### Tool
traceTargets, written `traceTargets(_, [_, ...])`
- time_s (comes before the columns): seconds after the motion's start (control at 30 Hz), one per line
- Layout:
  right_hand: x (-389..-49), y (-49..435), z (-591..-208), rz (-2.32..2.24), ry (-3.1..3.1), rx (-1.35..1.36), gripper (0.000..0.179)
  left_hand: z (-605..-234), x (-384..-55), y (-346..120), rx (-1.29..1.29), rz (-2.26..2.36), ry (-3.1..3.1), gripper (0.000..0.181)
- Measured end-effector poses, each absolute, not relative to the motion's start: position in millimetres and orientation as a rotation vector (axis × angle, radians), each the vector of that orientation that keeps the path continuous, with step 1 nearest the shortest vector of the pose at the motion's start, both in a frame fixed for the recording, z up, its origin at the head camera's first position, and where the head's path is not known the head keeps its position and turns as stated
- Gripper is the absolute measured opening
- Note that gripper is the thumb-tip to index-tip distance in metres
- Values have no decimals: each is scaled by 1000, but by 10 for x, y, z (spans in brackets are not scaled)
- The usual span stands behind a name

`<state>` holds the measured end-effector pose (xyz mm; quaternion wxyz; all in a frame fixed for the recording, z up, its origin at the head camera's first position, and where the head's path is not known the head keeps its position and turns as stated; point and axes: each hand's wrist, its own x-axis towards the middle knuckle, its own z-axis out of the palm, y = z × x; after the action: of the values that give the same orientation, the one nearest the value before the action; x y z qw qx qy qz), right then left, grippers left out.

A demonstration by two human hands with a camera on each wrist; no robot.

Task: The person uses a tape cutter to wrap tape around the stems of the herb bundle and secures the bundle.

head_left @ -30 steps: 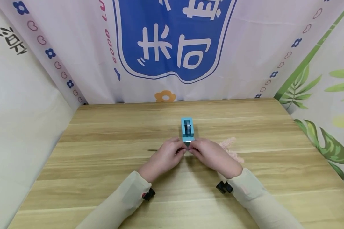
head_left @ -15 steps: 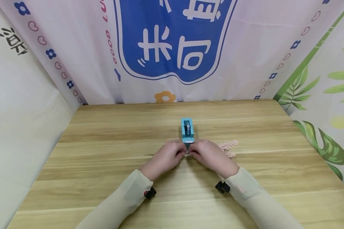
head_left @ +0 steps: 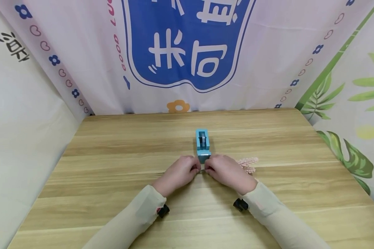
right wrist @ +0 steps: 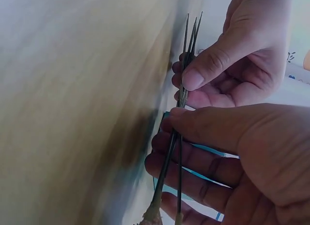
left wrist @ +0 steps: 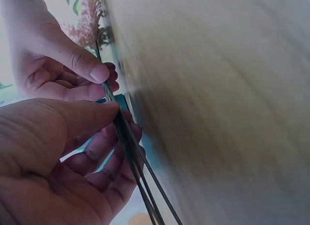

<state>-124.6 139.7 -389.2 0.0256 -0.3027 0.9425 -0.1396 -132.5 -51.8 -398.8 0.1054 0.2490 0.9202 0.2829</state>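
Note:
Thin dark stems (left wrist: 128, 142) of pale pink artificial flowers (head_left: 248, 161) run crosswise between both hands. The left hand (head_left: 181, 171) pinches them between thumb and fingers, toward their bare ends. Close beside it, the right hand (head_left: 230, 173) pinches the same bundle nearer the blossoms, which stick out past its outer side. A lighter, slightly shiny section (right wrist: 183, 95) shows on the stems between the two thumbs. Just beyond the fingertips stands a blue tape dispenser (head_left: 203, 152) with a roll of clear tape (head_left: 203, 139) in it.
The wood-grain table (head_left: 127, 138) extends all round the hands. A printed white curtain (head_left: 112, 100) hangs along its back edge, with further cloth panels at left and right. Each sleeve cuff carries a small black camera.
Both hands have drawn slightly toward the person, away from the dispenser, bringing the stems along. The blossoms beside the right hand have shifted and turned a little.

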Motion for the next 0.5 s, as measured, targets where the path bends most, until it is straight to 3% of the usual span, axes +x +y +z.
traceTargets(0.5, [-1222, 1383, -3920, -360, 2932, -975, 10, -4004, -1335, -518, 704, 815, 2699, 10])
